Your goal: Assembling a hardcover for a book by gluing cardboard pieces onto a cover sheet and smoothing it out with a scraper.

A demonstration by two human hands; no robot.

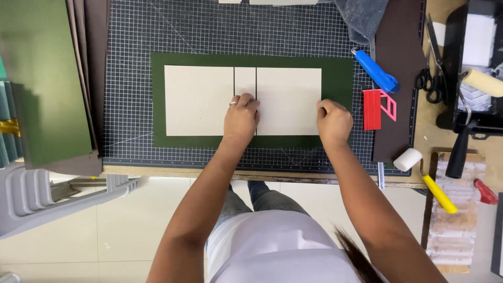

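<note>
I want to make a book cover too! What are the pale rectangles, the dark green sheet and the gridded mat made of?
The three pale beige rectangular boards look like stiff greyboard or thick card: flat, matte, crisp edges. The dark green sheet under them seems to be paper or book cloth, matte and thin; I can't tell which. The dark gridded cutting mat looks like rubbery plastic printed with white lines.

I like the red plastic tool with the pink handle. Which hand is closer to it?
The right hand is nearer: it rests at the right board's edge, just left of the red plastic tool with the pink handle. The left hand sits farther left, on the narrow middle strip.
</note>
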